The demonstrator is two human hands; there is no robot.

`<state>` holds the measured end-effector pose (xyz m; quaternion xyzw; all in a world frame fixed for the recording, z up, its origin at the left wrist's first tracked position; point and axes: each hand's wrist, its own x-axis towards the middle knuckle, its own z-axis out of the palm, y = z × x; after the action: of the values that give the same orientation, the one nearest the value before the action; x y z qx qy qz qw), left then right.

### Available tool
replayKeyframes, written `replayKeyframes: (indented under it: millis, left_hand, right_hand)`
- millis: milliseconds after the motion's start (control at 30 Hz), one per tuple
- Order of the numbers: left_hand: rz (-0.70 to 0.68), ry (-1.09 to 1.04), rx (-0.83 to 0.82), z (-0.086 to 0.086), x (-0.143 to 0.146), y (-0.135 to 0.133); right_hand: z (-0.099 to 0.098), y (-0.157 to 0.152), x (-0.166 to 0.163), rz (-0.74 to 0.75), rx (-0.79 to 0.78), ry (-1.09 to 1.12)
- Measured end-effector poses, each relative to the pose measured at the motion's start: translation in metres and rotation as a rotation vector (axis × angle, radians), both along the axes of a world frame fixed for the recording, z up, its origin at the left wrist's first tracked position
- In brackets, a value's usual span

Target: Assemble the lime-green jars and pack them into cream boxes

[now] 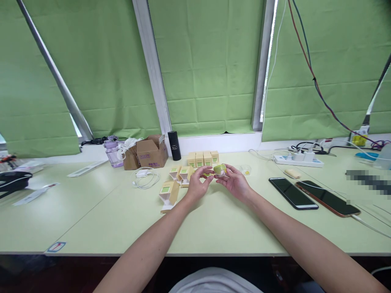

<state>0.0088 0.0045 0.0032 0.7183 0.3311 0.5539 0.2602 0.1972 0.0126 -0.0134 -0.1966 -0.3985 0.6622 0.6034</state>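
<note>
Above the table, in front of me, my right hand (236, 182) grips a small clear jar (220, 170) with a green-yellow lid between thumb and fingers. My left hand (199, 181) is right beside it, its fingers curled in and fingertips close to the jar's left side. Something small and yellow-green shows by the left fingertips, too small to make out. To the left of my left hand, open cream boxes (169, 193) with green labels stand on the table. Behind my hands is a row of closed cream boxes (199, 158). A clear plastic piece (245, 169) lies beyond my right hand.
On the pale table (100, 228) are a brown carton (151, 152), a purple bottle (113, 154), a black cylinder (174, 145) and a white charger cable (146, 179). Two phones (293, 193) and a power strip (297, 160) with trailing cables are on the right.
</note>
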Motion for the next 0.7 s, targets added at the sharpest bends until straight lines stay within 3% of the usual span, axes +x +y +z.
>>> replayKeyframes:
  millis: [233, 533, 700]
  left_hand:
    - [-0.030, -0.010, -0.112, -0.001, 0.001, 0.002]
    - [-0.152, -0.062, -0.149, -0.007, -0.001, 0.008]
    - [-0.151, -0.071, -0.176, -0.005, -0.001, 0.007]
  right_hand:
    - [0.001, -0.004, -0.004, -0.164, 0.076, -0.071]
    - [0.003, -0.013, -0.010, -0.450, 0.328, -0.456]
    - [0.004, -0.017, -0.013, -0.476, 0.423, -0.552]
